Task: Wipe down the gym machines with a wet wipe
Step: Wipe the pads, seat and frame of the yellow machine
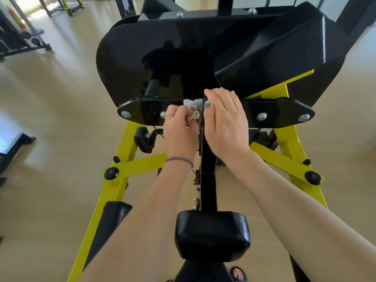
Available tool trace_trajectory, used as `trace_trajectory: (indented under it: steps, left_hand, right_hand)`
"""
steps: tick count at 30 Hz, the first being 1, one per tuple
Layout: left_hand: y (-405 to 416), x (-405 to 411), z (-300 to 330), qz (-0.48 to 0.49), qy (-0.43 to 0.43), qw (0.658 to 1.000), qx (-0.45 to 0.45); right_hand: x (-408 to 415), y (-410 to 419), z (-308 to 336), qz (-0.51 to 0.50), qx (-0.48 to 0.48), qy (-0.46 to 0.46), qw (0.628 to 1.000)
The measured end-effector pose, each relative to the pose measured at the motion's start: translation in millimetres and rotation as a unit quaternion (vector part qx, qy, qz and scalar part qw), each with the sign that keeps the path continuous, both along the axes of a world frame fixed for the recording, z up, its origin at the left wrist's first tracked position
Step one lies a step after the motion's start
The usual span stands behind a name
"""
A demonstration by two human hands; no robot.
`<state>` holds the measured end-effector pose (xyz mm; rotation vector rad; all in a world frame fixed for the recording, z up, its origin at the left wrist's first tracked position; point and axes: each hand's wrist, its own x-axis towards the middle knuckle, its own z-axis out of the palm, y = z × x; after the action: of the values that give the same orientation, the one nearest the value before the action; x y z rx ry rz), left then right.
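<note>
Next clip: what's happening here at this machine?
A person is cleaning a black and yellow gym machine. The left hand grips a crumpled white wipe and holds it against the black crossbar, next to the central upright post. The right hand rests on top of that post with its fingers draped over it, seemingly for support. A padded black seat sits below, between the forearms.
</note>
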<state>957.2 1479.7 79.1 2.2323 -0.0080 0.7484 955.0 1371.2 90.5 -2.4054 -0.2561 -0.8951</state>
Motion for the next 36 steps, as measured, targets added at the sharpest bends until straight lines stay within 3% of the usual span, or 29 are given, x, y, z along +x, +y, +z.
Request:
trace_trajectory:
  steps: [2,4,5,8,9,13,16,20,25,28,31,32,34,36]
  left_hand:
    - [-2,-2,-2,0.060,0.040,0.993,-0.090]
    - [-3,-4,-11,0.096,0.143,0.966,-0.191]
    - [-3,-4,-17,0.104,0.199,0.936,-0.272]
    - [-3,-4,-14,0.087,0.309,0.774,-0.546]
    - [-3,-1,-10,0.071,0.323,0.749,-0.574]
    - [-8,-2,10,0.016,0.339,0.706,-0.622]
    - [-8,-11,14,-0.023,0.346,0.692,-0.633]
    - [-8,-7,34,-0.050,0.312,0.705,-0.636]
    - [21,-6,42,-0.009,0.293,0.766,-0.572]
    - [47,1,28,0.142,0.281,0.835,-0.451]
    - [48,-8,25,0.113,0.257,0.856,-0.433]
    - [48,-5,23,0.103,0.250,0.833,-0.483]
    - [42,1,25,0.049,0.291,0.735,-0.611]
    - [28,5,24,-0.006,0.283,0.668,-0.688]
  right_hand:
    - [2,0,-2,0.000,0.000,-0.015,1.000]
    - [2,2,-2,-0.001,0.013,-0.026,1.000]
    - [2,2,-2,-0.003,0.016,-0.030,0.999]
    - [3,2,-3,-0.004,0.012,-0.038,0.999]
    - [3,1,-3,-0.003,0.010,-0.042,0.999]
    - [5,1,-4,0.004,0.017,-0.057,0.998]
    - [6,2,-6,-0.003,0.023,-0.069,0.997]
    - [9,3,-8,-0.002,0.020,-0.081,0.997]
    - [6,1,-6,0.006,0.013,-0.075,0.997]
    - [6,2,-6,0.002,0.017,-0.064,0.998]
    - [6,4,-5,-0.003,0.022,-0.062,0.998]
    - [6,5,-6,-0.003,0.023,-0.061,0.998]
    - [6,5,-5,-0.003,0.024,-0.065,0.998]
    - [6,5,-5,-0.005,0.018,-0.072,0.997]
